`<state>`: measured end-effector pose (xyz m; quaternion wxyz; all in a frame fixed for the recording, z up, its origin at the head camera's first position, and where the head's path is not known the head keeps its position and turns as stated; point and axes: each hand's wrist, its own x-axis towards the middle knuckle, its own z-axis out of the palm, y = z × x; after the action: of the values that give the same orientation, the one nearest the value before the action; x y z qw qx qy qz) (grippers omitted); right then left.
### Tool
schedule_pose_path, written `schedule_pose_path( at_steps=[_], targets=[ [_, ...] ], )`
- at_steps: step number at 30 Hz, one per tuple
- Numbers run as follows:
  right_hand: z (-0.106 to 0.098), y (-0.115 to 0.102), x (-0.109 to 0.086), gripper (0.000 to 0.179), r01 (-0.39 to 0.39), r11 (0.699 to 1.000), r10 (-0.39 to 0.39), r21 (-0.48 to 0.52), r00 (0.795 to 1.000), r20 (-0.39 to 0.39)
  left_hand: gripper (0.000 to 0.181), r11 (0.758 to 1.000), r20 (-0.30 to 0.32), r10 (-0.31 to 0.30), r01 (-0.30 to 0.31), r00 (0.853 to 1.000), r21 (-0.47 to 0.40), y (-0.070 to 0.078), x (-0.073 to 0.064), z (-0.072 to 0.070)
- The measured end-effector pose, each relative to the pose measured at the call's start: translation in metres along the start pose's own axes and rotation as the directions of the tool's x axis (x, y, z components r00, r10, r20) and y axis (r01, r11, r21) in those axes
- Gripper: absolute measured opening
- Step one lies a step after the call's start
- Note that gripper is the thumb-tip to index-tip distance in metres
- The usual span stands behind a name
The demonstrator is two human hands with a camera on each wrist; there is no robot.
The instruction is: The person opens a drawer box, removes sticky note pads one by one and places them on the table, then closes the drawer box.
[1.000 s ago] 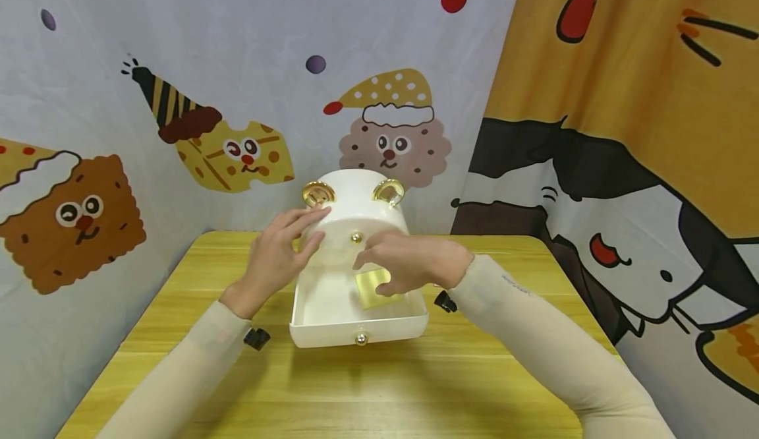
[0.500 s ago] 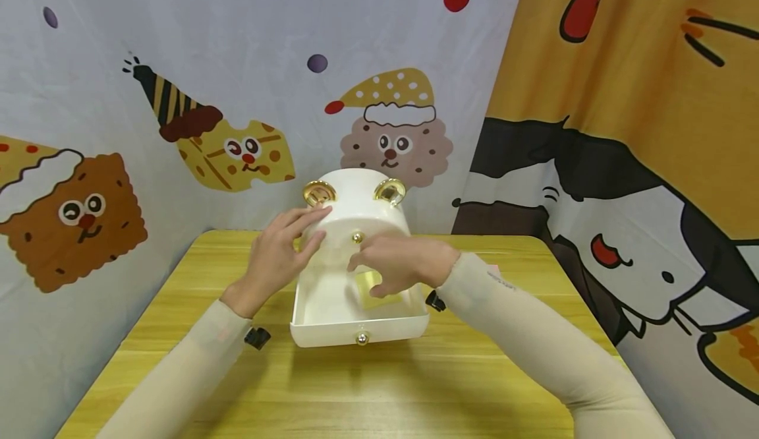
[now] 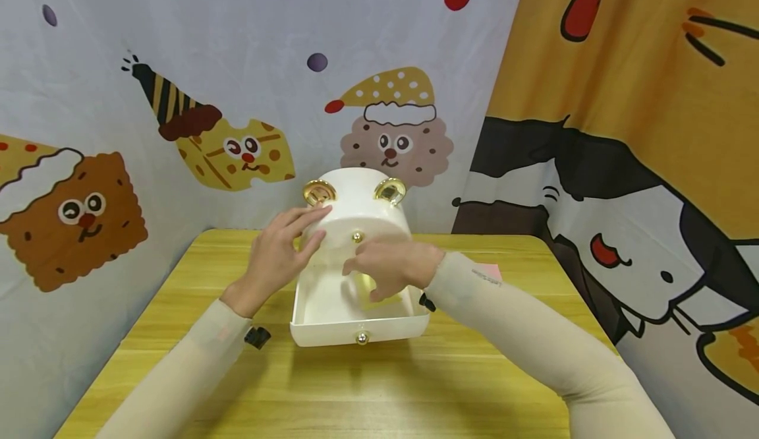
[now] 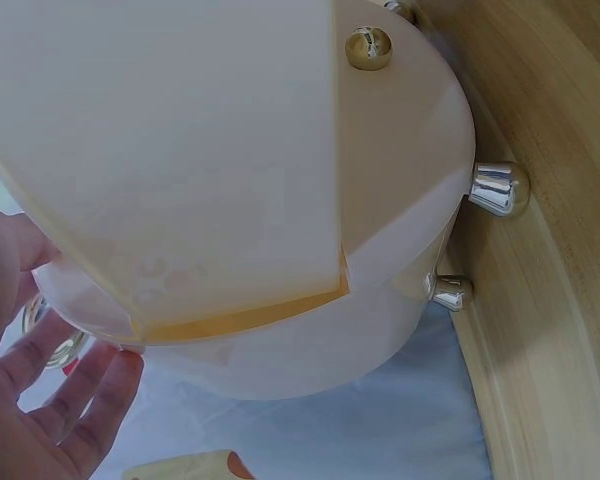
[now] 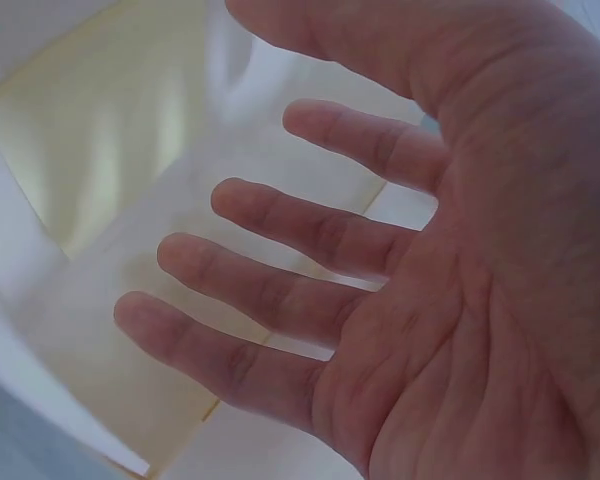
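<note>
A white storage box [image 3: 356,195] with two gold ring-shaped ears stands on the table, its lower drawer [image 3: 332,323] pulled out toward me. Inside the drawer lies a yellow square sheet or pad [image 3: 382,304], partly covered from sight. My left hand [image 3: 275,254] rests its fairly straight fingers on the box's left side; in the left wrist view its fingertips [image 4: 125,365] are at the box's edge. Over the drawer hovers my right hand [image 3: 385,264]. The right wrist view shows its fingers [image 5: 280,300] spread, holding nothing, with the yellow sheet [image 5: 110,120] beyond.
A gold knob [image 3: 357,236] sits on the box front, another knob [image 3: 362,338] on the drawer front. A pink flat piece [image 3: 491,272] lies on the wooden table [image 3: 356,393], partly behind my right sleeve. Printed cloth [image 3: 267,63] hangs behind the table.
My right hand has shifted left over the drawer and covers more of the yellow sheet. The pink piece has come into view behind the sleeve. My left hand and the box keep their place.
</note>
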<state>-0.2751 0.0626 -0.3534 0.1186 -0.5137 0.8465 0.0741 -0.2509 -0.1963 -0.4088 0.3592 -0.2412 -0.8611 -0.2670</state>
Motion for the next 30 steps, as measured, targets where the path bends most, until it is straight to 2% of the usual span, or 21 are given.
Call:
schedule_pose_path(
  at_steps=[8, 20, 25, 30],
  targets=[
    [-0.011, -0.017, 0.002, 0.071, -0.042, 0.997, 0.047, -0.073, 0.996, 0.076, 0.048, 1.000, -0.020, 0.013, -0.013, 1.000, 0.004, 0.000, -0.001, 0.000],
    [0.015, 0.000, 0.028, 0.075, -0.019, 0.995, 0.028, -0.098, 0.995, 0.095, 0.048, 1.000, -0.016, 0.008, -0.008, 1.000, 0.003, 0.000, -0.001, 0.000],
    [0.016, -0.002, 0.027, 0.079, -0.046, 0.996, 0.056, -0.079, 0.990, 0.127, 0.048, 1.000, -0.017, 0.005, -0.005, 1.000, 0.002, 0.000, -0.001, 0.000],
    [0.008, -0.010, 0.022, 0.079, -0.055, 0.995, 0.066, -0.084, 0.989, 0.135, 0.048, 1.000, -0.019, 0.004, -0.004, 1.000, 0.001, 0.000, -0.001, 0.000]
  ],
)
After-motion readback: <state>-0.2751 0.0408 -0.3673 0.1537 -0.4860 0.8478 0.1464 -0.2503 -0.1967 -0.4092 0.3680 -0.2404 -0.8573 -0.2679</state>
